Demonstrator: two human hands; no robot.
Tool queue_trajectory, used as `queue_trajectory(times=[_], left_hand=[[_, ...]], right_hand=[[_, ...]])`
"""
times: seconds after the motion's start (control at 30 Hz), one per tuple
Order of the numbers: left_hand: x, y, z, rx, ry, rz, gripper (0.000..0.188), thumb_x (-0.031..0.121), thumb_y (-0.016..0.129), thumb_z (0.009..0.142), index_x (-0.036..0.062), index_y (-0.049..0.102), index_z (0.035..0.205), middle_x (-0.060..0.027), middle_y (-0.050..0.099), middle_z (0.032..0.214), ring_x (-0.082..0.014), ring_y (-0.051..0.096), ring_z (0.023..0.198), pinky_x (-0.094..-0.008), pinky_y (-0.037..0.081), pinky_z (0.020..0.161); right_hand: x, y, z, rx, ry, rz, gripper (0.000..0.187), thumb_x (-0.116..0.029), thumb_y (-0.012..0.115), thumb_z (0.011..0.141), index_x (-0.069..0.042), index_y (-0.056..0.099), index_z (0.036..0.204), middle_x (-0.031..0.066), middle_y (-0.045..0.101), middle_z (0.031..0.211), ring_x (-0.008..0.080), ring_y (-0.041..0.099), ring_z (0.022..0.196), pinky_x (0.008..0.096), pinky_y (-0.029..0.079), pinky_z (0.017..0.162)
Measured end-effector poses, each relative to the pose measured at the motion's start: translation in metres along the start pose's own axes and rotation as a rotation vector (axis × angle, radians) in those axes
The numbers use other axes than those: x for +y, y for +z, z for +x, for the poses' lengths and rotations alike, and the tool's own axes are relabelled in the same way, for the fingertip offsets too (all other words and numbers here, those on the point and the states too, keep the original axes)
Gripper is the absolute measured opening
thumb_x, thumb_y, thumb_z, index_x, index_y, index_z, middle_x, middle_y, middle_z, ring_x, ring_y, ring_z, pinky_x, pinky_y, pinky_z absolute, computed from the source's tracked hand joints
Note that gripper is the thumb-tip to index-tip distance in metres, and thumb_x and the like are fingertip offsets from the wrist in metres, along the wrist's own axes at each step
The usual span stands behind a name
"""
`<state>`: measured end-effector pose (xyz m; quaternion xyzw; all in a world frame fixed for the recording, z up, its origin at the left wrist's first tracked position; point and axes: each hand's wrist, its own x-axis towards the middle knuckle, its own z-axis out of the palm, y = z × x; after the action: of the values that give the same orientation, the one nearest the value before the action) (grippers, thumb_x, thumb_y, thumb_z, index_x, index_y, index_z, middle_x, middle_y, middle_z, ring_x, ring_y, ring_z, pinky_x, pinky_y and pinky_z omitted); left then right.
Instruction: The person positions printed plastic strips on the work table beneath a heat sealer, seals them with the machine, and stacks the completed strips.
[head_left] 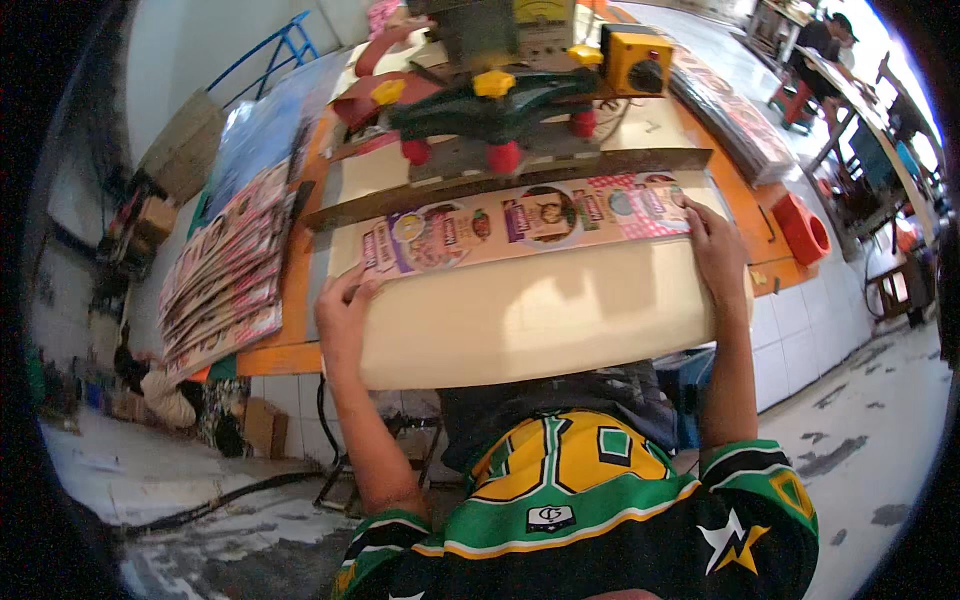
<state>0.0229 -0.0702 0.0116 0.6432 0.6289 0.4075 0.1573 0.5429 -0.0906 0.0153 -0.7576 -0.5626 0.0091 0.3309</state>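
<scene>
We stood over an orange table [285, 352], both bare hands reaching forward onto a cream-coloured board [530, 325] that covered its near middle. On the board, a long printed strip [520, 225], pink with food pictures, lay flat just in front of a dark upright metal bar [600, 167]. Our left hand [343, 308] was at the strip's left end, fingers partly curled; our right hand [714, 252] was at its right end, fingertips at the edge. We could not tell whether either hand was pinching the strip or only touching it.

Behind the bar stood a dark machine [490, 110] with yellow and red knobs, and a yellow box [637, 62] beside it. To our left lay a fanned stack of similar printed pieces [228, 270]; to our right, a wrapped stack [735, 118] and a hollow red-orange block [800, 228].
</scene>
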Motion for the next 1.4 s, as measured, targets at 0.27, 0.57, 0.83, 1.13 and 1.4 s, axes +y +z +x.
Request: queue_trajectory(times=[0.27,0.57,0.83,1.13,1.4], left_hand=[[0.007,0.001,0.000,-0.006,-0.060,0.070,0.041,0.020,0.076,0.090,0.0053,0.070,0.128,-0.0103,0.060,0.092,-0.0204,0.055,0.076,-0.0347,0.048,0.074],[0.000,0.002,0.000,-0.011,-0.046,0.071,0.044,0.025,0.077,0.089,0.0054,0.070,0.128,-0.0099,0.060,0.092,-0.0208,0.053,0.075,-0.0352,0.048,0.072],[-0.005,0.002,0.003,-0.009,-0.003,0.086,0.048,0.034,0.077,0.090,0.0043,0.071,0.127,-0.0123,0.065,0.099,-0.0228,0.059,0.080,-0.0359,0.049,0.074],[0.000,0.000,0.002,-0.013,-0.013,0.106,0.050,0.036,0.078,0.089,0.0047,0.071,0.127,-0.0122,0.066,0.100,-0.0221,0.058,0.080,-0.0352,0.050,0.075],[-0.002,0.002,0.002,-0.001,-0.018,0.096,0.047,0.032,0.078,0.089,0.0063,0.071,0.127,-0.0098,0.063,0.094,-0.0200,0.056,0.077,-0.0346,0.048,0.072]], right_hand=[[0.000,-0.001,-0.003,0.031,-0.044,0.018,0.029,-0.033,0.058,0.101,-0.020,0.075,0.120,0.0164,0.074,0.104,0.0359,0.069,0.096,0.0448,0.052,0.085],[0.010,0.005,0.000,0.021,-0.012,-0.015,0.031,-0.036,0.058,0.100,-0.020,0.074,0.121,0.0159,0.074,0.107,0.0347,0.070,0.097,0.0446,0.052,0.086],[0.009,0.006,0.001,0.019,-0.018,-0.030,0.033,-0.038,0.056,0.102,-0.018,0.074,0.121,0.0152,0.074,0.104,0.0343,0.070,0.096,0.0433,0.053,0.083],[0.008,0.005,0.000,0.018,-0.022,-0.042,0.033,-0.038,0.055,0.102,-0.019,0.074,0.122,0.0154,0.074,0.103,0.0345,0.070,0.095,0.0443,0.052,0.082],[0.003,0.003,0.000,0.004,0.011,-0.026,0.030,-0.033,0.058,0.101,-0.017,0.074,0.120,0.0159,0.074,0.105,0.0342,0.070,0.097,0.0447,0.052,0.087]])
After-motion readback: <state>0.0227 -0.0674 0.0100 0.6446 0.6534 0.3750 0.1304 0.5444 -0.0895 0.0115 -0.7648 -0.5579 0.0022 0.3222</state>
